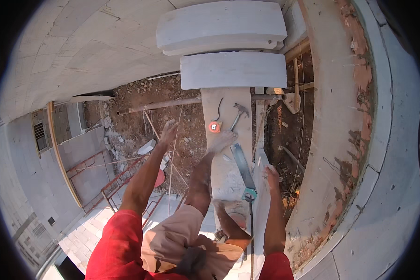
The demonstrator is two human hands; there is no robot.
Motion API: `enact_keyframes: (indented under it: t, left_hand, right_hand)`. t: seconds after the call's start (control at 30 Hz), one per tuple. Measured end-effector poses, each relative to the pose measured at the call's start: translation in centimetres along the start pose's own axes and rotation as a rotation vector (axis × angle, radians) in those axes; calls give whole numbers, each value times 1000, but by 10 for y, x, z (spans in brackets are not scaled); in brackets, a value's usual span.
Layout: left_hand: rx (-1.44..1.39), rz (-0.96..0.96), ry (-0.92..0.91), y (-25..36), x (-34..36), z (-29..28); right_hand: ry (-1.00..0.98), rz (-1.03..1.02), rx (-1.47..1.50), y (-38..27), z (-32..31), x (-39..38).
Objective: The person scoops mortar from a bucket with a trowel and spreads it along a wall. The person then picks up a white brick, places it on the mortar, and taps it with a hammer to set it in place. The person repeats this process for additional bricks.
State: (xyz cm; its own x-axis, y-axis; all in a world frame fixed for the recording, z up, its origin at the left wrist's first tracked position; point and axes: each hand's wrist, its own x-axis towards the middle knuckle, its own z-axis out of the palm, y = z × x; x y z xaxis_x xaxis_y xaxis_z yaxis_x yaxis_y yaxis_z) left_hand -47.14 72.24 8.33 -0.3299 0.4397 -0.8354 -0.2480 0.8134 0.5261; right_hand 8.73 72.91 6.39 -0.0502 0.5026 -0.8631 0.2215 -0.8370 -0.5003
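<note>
My left hand (169,132) is raised over the drop beside the plank, fingers stretched out, holding nothing; a thin upright line passes close to it. My right hand (271,177) is closed on the top edge of a white block (261,200) standing on its narrow side. Left of that block lies a handsaw (242,164) with a teal handle. Farther along the dusty plank (226,100) are a claw hammer (238,116) and an orange tape measure (214,127) with a dark strap. My bare foot (223,141) rests just short of these tools.
White blocks (233,70) lie across the plank's far end, with more blocks (221,28) behind. A block wall (331,93) rises at right. Below left are a pipe (163,105), red scaffold frames (112,186) and rubble-strewn soil (140,126). A taut string (303,126) runs near the wall.
</note>
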Motion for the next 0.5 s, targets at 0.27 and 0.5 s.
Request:
enact_keyframes:
  t: [0.27,0.5]
  left_hand:
    - [-242,163,115,51,264,24]
    - [-351,249,-50,58,307,46]
  right_hand:
    - [276,-411,432,-197,10,323]
    - [129,-497,414,-252,18,401]
